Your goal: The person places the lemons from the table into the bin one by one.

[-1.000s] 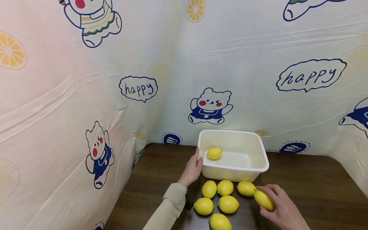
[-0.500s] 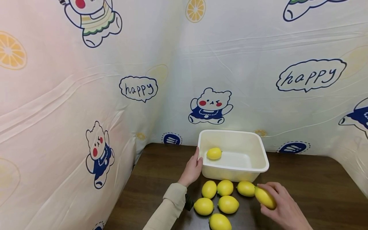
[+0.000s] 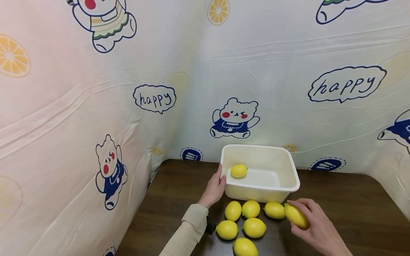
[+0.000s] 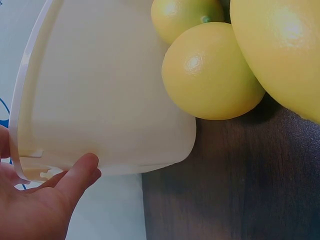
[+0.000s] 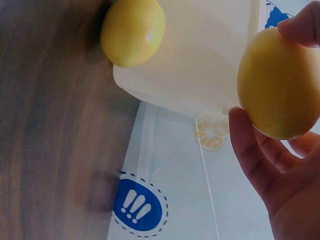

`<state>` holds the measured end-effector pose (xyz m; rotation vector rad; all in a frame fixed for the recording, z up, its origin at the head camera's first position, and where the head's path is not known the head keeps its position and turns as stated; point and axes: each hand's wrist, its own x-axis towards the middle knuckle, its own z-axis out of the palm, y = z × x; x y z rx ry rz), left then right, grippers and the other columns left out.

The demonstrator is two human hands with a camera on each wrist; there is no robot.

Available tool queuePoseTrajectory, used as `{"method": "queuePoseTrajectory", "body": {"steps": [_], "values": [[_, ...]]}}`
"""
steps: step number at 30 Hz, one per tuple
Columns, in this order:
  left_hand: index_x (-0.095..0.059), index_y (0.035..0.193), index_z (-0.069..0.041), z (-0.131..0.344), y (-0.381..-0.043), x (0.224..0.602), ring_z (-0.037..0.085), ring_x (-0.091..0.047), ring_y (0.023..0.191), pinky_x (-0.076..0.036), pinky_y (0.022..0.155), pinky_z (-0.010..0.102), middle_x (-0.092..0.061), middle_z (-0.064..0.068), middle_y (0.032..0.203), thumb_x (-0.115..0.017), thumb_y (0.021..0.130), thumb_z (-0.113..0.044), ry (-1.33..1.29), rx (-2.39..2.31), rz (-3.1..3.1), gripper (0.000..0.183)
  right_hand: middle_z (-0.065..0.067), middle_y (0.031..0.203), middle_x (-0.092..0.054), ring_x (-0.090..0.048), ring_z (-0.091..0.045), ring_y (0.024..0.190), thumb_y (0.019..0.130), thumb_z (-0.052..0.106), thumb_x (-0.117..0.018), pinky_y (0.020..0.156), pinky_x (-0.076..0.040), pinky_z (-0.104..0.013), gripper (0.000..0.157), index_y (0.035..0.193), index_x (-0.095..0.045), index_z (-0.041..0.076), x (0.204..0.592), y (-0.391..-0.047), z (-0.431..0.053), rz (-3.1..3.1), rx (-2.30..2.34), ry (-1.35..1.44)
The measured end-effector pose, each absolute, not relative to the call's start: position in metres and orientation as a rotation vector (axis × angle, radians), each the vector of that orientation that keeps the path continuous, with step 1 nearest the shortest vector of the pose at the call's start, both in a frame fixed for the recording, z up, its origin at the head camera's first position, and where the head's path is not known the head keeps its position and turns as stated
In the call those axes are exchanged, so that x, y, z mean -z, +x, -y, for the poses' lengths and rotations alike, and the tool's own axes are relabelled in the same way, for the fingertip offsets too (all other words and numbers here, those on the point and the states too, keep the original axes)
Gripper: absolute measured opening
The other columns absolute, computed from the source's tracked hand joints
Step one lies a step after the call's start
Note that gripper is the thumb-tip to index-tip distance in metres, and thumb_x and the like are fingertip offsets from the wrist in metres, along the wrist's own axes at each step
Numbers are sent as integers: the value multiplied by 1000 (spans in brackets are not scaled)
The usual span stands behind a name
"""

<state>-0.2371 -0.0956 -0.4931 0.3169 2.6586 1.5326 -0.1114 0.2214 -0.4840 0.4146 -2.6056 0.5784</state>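
Observation:
A white plastic tub (image 3: 257, 192) stands at the back of the table with one lemon (image 3: 238, 171) lying inside. My left hand (image 3: 214, 188) grips the tub's left front corner, and in the left wrist view its thumb (image 4: 80, 175) lies along the tub's wall. In my right hand (image 3: 317, 225) is another lemon (image 3: 296, 215), pinched between thumb and fingertips, as the right wrist view confirms. That held lemon (image 5: 280, 85) is to the right of a lemon (image 3: 274, 210) on the table. Several more lemons (image 3: 254, 227) lie in front of the tub.
The dark brown wooden table (image 3: 346, 199) runs up to a printed cloth (image 3: 275, 89) hung behind and to the sides. Loose lemons (image 3: 233, 211) lie just right of the left forearm, near a black wrist strap (image 3: 209, 225).
My right hand has shifted slightly right and away from me with its lemon. The left hand, the tub and the other lemons stay where they were.

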Motion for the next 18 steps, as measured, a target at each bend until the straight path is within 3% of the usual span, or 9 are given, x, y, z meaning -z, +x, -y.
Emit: {"method": "queuePoseTrajectory", "body": {"steps": [8, 18], "values": [[-8, 156, -12, 96, -237, 494, 29, -33, 143, -32, 114, 48, -25, 15, 159, -33, 106, -30, 316, -1530, -2654, 59, 7, 113, -52, -38, -1, 97, 60, 16, -84, 73, -36, -12, 65, 123, -65, 22, 478, -115, -222, 2524, -600, 471], [-8, 156, -13, 96, -237, 494, 29, -32, 144, -31, 115, 48, -24, 14, 159, -33, 106, -31, 315, -1529, -2651, 59, 1, 115, -55, -41, -8, 100, 59, 13, -83, 79, -34, -14, 69, 125, -65, 20, 470, -121, -222, 2442, -637, 517]]}}
